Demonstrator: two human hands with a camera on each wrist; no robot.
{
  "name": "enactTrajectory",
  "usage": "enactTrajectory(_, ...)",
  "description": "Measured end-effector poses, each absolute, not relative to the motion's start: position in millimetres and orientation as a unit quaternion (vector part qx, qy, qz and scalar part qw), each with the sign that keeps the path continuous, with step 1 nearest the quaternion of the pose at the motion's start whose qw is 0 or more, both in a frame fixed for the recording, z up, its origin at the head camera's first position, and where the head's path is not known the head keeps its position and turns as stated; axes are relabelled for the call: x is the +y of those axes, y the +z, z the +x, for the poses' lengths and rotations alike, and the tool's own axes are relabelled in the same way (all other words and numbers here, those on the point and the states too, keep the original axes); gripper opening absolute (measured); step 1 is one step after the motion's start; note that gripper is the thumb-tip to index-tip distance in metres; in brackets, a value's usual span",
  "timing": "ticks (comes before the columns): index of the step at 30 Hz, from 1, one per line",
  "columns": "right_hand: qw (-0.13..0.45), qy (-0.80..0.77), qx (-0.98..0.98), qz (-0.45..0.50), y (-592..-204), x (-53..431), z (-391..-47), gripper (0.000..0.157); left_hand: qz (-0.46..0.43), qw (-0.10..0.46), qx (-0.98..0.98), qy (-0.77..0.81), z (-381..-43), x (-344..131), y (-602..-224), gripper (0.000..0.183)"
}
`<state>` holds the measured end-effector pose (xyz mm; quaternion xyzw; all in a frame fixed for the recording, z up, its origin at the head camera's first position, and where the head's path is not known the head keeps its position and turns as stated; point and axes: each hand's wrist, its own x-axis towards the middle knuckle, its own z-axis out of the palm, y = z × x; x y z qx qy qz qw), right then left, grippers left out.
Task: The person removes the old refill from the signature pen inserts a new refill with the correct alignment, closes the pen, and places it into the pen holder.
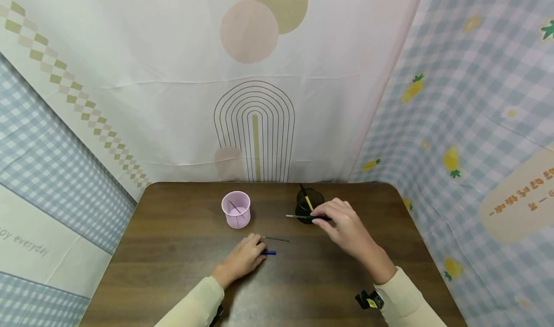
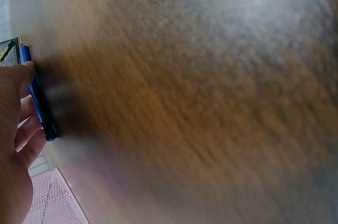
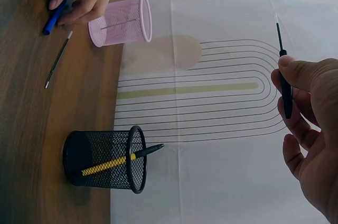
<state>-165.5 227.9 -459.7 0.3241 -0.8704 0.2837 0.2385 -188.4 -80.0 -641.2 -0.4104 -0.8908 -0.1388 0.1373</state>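
Low over the brown table [image 1: 182, 264], my left hand [image 1: 244, 256] holds a blue pen [image 2: 39, 97], with the thumb along its barrel. A thin dark refill [image 3: 58, 60] with a pale end lies on the table just beyond that hand. My right hand [image 1: 344, 223] is raised near the black mesh cup [image 3: 119, 179]. Between thumb and fingers it pinches a black pen part [image 3: 285, 89], with a thin refill sticking out of it and pointing left in the head view. A yellow and black pen [image 3: 105, 166] leans inside the black cup.
A pink mesh cup [image 1: 228, 219] stands at the back left of the table, with a thin dark stick [image 1: 235, 206] inside. Behind the table hangs a white patterned cloth [image 1: 173, 125]. Blue checked cloth [image 1: 433, 173] covers the right side.
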Motion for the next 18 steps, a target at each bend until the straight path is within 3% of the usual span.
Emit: enactTrajectory(18,0.235,0.286,-0.872,0.322,-455.9,230.4,-166.5,0.018,-0.412,0.169,-0.888,-0.115,-186.3,-79.7,-644.0,0.014)
